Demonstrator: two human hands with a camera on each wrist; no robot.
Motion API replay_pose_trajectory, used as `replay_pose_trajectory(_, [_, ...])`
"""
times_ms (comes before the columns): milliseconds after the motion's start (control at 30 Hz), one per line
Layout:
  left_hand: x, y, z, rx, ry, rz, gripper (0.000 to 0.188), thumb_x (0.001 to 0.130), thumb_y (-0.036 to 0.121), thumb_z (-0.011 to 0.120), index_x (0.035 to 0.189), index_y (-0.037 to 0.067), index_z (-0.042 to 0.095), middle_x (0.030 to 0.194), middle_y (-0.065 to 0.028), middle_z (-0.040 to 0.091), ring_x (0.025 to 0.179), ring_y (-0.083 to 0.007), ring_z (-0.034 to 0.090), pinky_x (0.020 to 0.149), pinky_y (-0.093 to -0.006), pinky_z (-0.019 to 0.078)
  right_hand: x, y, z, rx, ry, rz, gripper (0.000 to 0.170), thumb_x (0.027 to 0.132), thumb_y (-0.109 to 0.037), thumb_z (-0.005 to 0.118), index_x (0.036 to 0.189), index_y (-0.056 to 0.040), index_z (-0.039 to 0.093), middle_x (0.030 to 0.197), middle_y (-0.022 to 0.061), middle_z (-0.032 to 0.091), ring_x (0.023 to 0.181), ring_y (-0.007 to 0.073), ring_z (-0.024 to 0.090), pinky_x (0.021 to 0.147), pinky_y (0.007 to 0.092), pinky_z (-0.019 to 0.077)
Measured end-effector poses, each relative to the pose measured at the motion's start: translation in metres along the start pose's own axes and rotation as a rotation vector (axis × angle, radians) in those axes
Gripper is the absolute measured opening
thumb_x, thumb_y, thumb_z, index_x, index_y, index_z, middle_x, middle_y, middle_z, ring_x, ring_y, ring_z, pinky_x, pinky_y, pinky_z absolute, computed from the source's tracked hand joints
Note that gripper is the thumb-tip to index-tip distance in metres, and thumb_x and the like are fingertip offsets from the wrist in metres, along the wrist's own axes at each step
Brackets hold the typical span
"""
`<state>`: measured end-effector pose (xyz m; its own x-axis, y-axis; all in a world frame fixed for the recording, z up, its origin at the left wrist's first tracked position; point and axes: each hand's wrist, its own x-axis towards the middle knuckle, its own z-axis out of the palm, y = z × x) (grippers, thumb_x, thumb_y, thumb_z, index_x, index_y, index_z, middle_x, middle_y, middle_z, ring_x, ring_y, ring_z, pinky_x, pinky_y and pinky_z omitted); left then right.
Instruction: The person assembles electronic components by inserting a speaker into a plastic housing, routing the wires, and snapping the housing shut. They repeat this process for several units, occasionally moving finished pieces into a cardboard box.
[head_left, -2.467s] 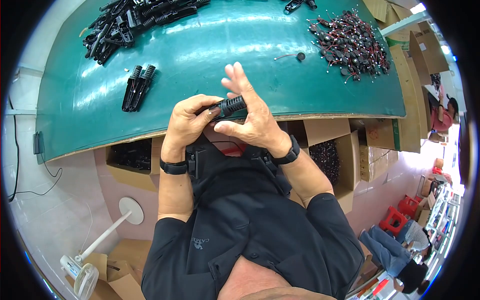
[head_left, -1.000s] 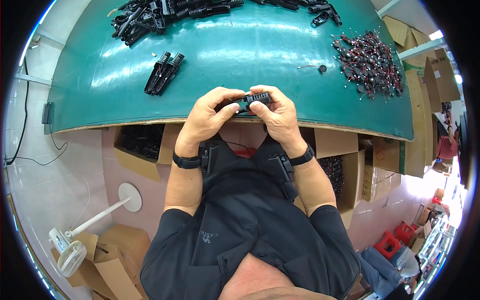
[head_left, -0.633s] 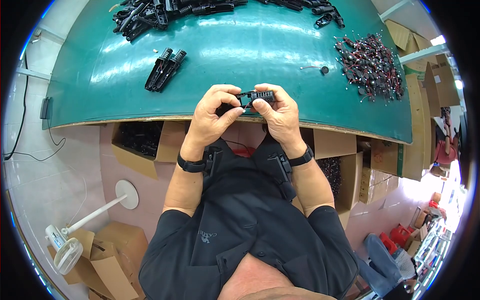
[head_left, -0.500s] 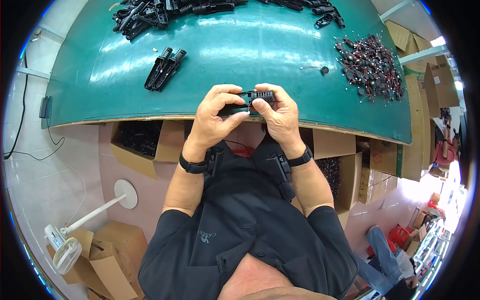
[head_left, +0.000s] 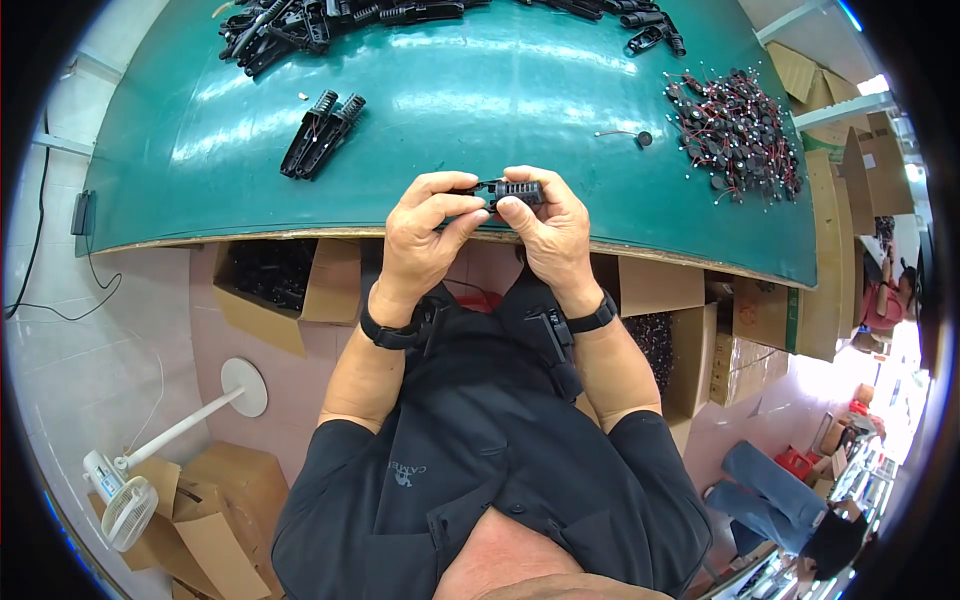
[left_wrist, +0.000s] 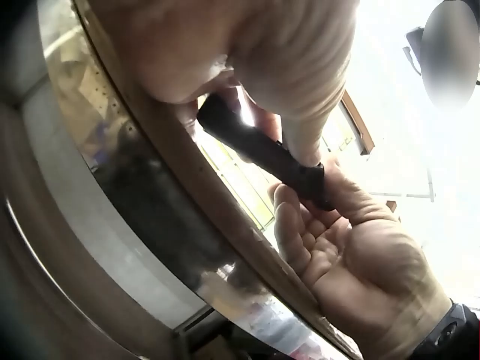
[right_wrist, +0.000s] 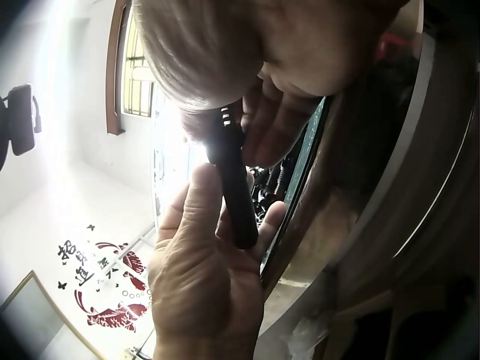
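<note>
Over the table's front edge, both hands hold one slim black plastic housing [head_left: 520, 191] with a ribbed end. The right hand [head_left: 552, 240] grips the ribbed end, its thumb on the near side and fingers behind. With thumb and fingers the left hand [head_left: 425, 235] pinches the other end, its fingertips close to the open middle. From below, in the left wrist view, the housing's dark smooth body [left_wrist: 259, 150] runs between the two hands. In the right wrist view the left hand [right_wrist: 206, 277] supports the housing's lower part; the inside of the housing is hidden there.
Two similar housings [head_left: 322, 135] lie side by side on the green table [head_left: 420, 130]. A heap of black housings [head_left: 290, 30] is at the back left. Black discs with red wires [head_left: 735, 135] are piled at the right, with a single wired disc [head_left: 643, 139] nearby. Cardboard boxes [head_left: 660, 285] stand below.
The right hand, raised with spread fingers at first, now grips the housing's ribbed end. The left thumb, lifted off half a second ago, is back against the housing; the thin wire seen there is hidden.
</note>
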<state>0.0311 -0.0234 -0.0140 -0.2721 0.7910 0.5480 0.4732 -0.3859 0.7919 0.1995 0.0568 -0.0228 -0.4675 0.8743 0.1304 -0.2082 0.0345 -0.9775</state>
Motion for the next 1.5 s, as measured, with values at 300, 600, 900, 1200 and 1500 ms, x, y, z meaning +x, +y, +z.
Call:
replay_pose_trajectory(300, [-0.001, -0.010, 0.001, 0.074, 0.031, 0.088, 0.015, 0.086, 0.008, 0.085, 0.097, 0.006, 0.075, 0.112, -0.0124, 0.076, 0.101, -0.0302, 0.072, 0.103, -0.0498, 0.0536, 0.000, 0.003, -0.004, 0.004, -0.035, 0.004, 0.040, 0.098, -0.018, 0.080, 0.130, -0.0002, 0.064, 0.110, 0.0033, 0.070, 0.096, 0.0092, 0.068, 0.086, 0.0248, 0.0587])
replay_pose_trajectory(600, [0.003, 0.001, -0.004, -0.034, -0.009, -0.094, 0.012, 0.090, 0.008, 0.081, 0.096, 0.003, 0.071, 0.112, -0.0133, 0.075, 0.102, -0.0290, 0.072, 0.092, -0.0394, 0.0563, -0.001, 0.002, -0.003, 0.010, -0.063, -0.021, 0.040, 0.097, -0.014, 0.080, 0.130, -0.0004, 0.063, 0.115, 0.0057, 0.071, 0.104, 0.0113, 0.067, 0.093, 0.0269, 0.0571])
replay_pose_trajectory(900, [0.007, 0.010, -0.009, 0.033, -0.094, -0.109, 0.009, 0.094, 0.007, 0.077, 0.092, 0.003, 0.069, 0.115, -0.0124, 0.074, 0.105, -0.0262, 0.069, 0.093, -0.0357, 0.0542, -0.001, 0.004, -0.005, 0.063, -0.107, -0.032, 0.040, 0.097, -0.012, 0.079, 0.131, -0.0008, 0.061, 0.121, 0.0085, 0.070, 0.110, 0.0138, 0.066, 0.097, 0.0286, 0.0563])
replay_pose_trajectory(1200, [0.006, 0.010, -0.007, 0.053, -0.057, -0.109, 0.010, 0.091, 0.008, 0.080, 0.093, 0.003, 0.071, 0.113, -0.0124, 0.074, 0.104, -0.0266, 0.070, 0.091, -0.0360, 0.0545, -0.001, 0.001, -0.006, 0.118, -0.116, -0.016, 0.043, 0.100, -0.010, 0.076, 0.137, -0.0010, 0.056, 0.125, 0.0106, 0.068, 0.111, 0.0147, 0.066, 0.095, 0.0301, 0.0586])
replay_pose_trajectory(1500, [0.007, 0.013, -0.006, 0.097, -0.016, -0.066, 0.014, 0.088, 0.007, 0.083, 0.095, 0.003, 0.072, 0.111, -0.0126, 0.075, 0.104, -0.0278, 0.070, 0.088, -0.0364, 0.0555, -0.003, -0.003, -0.006, 0.148, -0.111, -0.003, 0.043, 0.101, -0.005, 0.071, 0.140, -0.0019, 0.053, 0.121, 0.0071, 0.069, 0.108, 0.0102, 0.066, 0.094, 0.0256, 0.0560])
